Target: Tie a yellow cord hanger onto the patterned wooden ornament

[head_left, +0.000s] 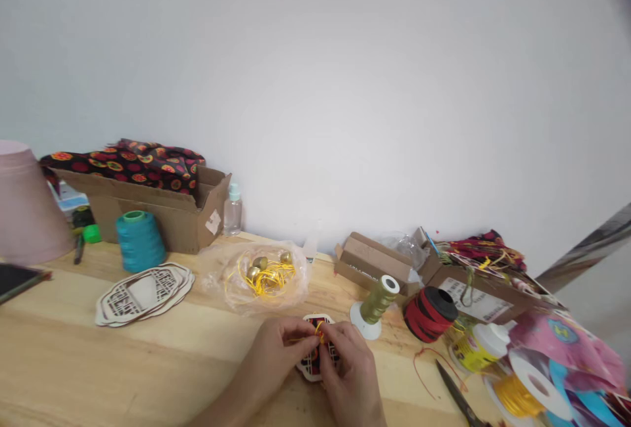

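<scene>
A small wooden lattice-cut frame (308,368) with dark and red fabric behind it lies on the table under my fingers. At its top edge is a loop of yellow cord (319,328). My left hand (276,351) is closed, thumb and forefinger pinching the yellow cord from the left. From the other side my right hand (352,368) is closed too, its fingertips pressed together at the cord's base, over the frame. My fingers partly cover the frame and the cord. Just beyond, a plastic bag (211,282) holds brass bells (254,274) with yellow cords.
Wooden lattice frames (142,295) and a teal thread cone (140,243) stand left, before a cardboard box (148,207). Right are an olive thread spool (377,302), a red cord spool (426,315), scissors (456,394), a glue bottle (480,346) and a yellow cord spool (520,395).
</scene>
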### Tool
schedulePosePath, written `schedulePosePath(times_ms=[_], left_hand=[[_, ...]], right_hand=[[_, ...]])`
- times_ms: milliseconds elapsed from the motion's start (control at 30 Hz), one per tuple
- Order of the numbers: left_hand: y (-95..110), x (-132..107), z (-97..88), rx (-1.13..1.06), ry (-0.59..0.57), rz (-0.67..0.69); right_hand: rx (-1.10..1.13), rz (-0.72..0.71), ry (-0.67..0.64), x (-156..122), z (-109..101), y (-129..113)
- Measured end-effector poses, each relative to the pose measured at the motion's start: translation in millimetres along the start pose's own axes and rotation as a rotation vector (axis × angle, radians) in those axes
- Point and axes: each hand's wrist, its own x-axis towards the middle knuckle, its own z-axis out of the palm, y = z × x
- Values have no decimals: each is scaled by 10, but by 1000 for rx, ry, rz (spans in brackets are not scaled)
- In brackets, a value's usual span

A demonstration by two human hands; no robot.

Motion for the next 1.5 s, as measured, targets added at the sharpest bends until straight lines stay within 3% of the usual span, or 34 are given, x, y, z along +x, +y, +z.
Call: schedulePosePath(times_ms=[333,667,1033,1500], left_hand=[[62,-22,17,74,98,-1],[60,-3,4,23,29,20],[-9,-23,12,211,66,52],[29,19,13,35,57,-32]], right_hand=[[163,62,0,-6,-29,-39],[290,253,64,20,-3,-1],[564,425,140,85,-44,-87],[863,491,180,44,-19,24]])
